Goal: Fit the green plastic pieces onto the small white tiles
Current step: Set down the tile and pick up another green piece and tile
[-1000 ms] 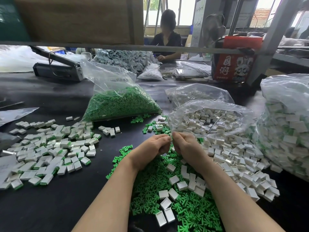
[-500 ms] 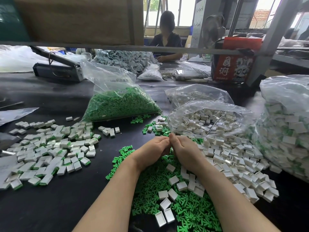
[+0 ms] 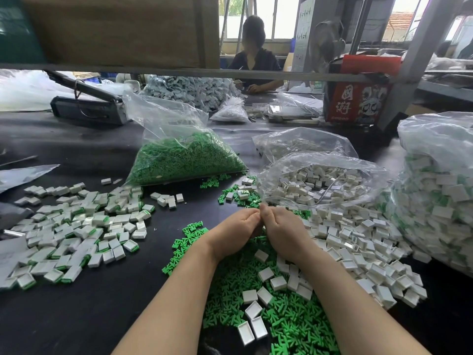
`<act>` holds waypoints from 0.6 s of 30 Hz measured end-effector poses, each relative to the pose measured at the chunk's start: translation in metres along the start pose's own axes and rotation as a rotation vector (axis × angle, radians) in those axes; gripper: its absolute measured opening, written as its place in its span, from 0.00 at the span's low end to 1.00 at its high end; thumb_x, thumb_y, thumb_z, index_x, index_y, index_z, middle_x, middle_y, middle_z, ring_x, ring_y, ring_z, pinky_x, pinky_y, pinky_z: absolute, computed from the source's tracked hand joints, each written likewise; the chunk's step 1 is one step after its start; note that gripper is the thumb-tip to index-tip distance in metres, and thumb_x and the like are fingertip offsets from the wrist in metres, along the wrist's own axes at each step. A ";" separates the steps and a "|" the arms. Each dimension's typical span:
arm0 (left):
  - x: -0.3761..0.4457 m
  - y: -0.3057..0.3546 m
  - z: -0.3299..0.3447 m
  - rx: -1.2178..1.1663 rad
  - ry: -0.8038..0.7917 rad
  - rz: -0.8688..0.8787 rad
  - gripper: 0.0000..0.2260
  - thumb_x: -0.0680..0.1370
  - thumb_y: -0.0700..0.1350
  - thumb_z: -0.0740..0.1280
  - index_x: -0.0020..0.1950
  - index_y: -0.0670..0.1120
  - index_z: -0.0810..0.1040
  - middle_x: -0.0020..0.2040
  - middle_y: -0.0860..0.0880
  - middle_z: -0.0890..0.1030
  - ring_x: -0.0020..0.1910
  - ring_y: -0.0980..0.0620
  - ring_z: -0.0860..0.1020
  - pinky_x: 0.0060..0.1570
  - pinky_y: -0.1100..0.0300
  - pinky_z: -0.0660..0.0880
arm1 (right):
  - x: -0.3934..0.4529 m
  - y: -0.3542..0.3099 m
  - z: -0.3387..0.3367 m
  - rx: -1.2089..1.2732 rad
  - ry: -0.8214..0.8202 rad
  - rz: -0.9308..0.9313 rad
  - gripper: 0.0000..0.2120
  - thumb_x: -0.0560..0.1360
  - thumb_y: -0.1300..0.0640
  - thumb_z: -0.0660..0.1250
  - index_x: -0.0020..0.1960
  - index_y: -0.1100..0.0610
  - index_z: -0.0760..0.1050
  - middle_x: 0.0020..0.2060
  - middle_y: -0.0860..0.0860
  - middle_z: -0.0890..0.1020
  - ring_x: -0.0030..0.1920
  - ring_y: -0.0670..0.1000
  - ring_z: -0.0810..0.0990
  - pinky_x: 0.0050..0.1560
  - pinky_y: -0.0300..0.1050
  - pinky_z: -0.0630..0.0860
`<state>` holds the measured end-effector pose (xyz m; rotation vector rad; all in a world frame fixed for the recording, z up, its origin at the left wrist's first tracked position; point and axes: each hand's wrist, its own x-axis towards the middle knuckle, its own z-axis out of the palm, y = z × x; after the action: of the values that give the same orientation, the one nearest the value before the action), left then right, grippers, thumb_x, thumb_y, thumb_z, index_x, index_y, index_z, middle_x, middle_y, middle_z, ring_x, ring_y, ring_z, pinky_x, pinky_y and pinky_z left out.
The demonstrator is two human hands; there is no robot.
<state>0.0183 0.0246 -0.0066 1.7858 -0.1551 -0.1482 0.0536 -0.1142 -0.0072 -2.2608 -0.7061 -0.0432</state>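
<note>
My left hand (image 3: pixel 235 231) and my right hand (image 3: pixel 284 231) meet at the fingertips above the middle of the table. Their fingers are curled and the thumbs are pressed together, pinching a small piece that the fingers hide. Under my wrists lies a heap of loose green plastic pieces (image 3: pixel 289 326) with a few white tiles (image 3: pixel 265 274) on it. A spread of empty white tiles (image 3: pixel 358 242) lies just right of my right hand. To the left lies a pile of white tiles with green edges (image 3: pixel 76 226).
An open bag of green pieces (image 3: pixel 186 157) and an open bag of white tiles (image 3: pixel 320 183) stand beyond my hands. A large bag of tiles (image 3: pixel 440 201) fills the right edge. A person (image 3: pixel 253 55) sits across the black table (image 3: pixel 102 316).
Both hands stay joined at the fingertips in the same spot; the fingers shift slightly around the hidden piece. The piles and bags have not moved.
</note>
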 end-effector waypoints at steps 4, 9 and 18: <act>-0.001 0.001 0.001 0.018 0.002 0.009 0.15 0.85 0.43 0.53 0.54 0.50 0.79 0.58 0.43 0.81 0.60 0.48 0.79 0.63 0.58 0.74 | 0.000 0.001 0.001 -0.023 0.013 -0.018 0.23 0.84 0.49 0.50 0.33 0.50 0.68 0.31 0.48 0.76 0.34 0.47 0.74 0.35 0.46 0.67; 0.000 -0.002 0.002 0.007 0.044 0.002 0.15 0.85 0.44 0.53 0.61 0.41 0.78 0.59 0.41 0.81 0.61 0.46 0.78 0.66 0.50 0.72 | 0.000 0.001 0.004 -0.056 0.042 -0.017 0.22 0.84 0.47 0.48 0.34 0.49 0.68 0.32 0.45 0.76 0.35 0.44 0.74 0.35 0.44 0.65; -0.002 0.001 0.004 -0.080 0.052 0.056 0.13 0.84 0.45 0.55 0.54 0.50 0.79 0.52 0.52 0.84 0.56 0.58 0.81 0.54 0.67 0.75 | -0.001 -0.002 0.005 -0.096 0.080 -0.018 0.21 0.84 0.45 0.46 0.36 0.45 0.68 0.34 0.43 0.76 0.37 0.46 0.76 0.39 0.46 0.70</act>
<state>0.0152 0.0207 -0.0066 1.7023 -0.1594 -0.0671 0.0504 -0.1101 -0.0098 -2.3305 -0.6954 -0.1789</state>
